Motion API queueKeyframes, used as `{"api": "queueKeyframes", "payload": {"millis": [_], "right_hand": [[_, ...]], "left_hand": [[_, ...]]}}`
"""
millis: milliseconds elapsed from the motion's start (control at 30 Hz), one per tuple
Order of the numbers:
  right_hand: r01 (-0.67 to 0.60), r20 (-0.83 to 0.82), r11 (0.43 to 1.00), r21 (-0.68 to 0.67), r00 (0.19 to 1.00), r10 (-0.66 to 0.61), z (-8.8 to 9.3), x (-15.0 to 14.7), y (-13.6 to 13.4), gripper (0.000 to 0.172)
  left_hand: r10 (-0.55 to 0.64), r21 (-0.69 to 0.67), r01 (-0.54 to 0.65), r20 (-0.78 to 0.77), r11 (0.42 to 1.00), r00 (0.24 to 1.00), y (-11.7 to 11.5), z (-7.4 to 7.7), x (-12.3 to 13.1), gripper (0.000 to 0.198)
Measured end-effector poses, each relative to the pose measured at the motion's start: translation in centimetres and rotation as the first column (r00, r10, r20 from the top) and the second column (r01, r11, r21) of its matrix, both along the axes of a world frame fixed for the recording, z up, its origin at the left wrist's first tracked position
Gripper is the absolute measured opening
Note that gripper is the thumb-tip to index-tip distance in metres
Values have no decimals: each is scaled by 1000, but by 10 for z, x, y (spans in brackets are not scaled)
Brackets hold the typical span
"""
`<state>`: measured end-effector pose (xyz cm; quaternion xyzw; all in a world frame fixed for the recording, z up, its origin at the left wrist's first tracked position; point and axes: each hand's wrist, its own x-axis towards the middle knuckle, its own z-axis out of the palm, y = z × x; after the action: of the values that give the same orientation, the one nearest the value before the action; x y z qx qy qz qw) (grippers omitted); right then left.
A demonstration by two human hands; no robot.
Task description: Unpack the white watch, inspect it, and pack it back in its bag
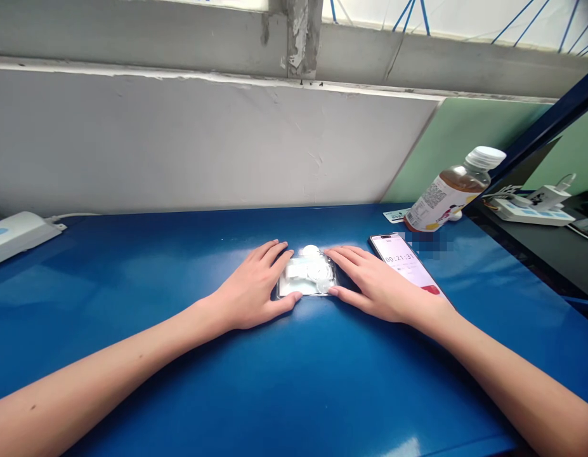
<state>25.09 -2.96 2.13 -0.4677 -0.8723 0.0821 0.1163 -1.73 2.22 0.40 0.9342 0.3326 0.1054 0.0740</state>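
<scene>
A small clear plastic bag (307, 285) lies flat on the blue table, with white items inside; one looks like a coiled white cable (318, 271), the rest I cannot make out. At its far edge shows a round white piece (311, 250). My left hand (256, 282) rests palm down along the bag's left side, fingers stretched out, thumb on its near edge. On the other side my right hand (370, 279) lies likewise, its thumb and fingertips at the bag's right edge. Both hands are open and grip nothing.
Beside my right hand lies a phone (403, 257) showing a running timer. Behind it stands a drink bottle (448, 193) with a white cap, near a small label card (395, 216). A white power strip (22, 235) sits at far left; another (536, 212) is beyond the table's right edge.
</scene>
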Motion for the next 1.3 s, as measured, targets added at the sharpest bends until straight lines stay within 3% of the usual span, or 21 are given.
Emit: {"api": "queueKeyframes", "payload": {"millis": [1300], "right_hand": [[11, 64, 1000, 1, 998, -11, 0, -1, 1, 65]], "left_hand": [[-7, 40, 8, -39, 999, 999, 0, -1, -1, 77]]}}
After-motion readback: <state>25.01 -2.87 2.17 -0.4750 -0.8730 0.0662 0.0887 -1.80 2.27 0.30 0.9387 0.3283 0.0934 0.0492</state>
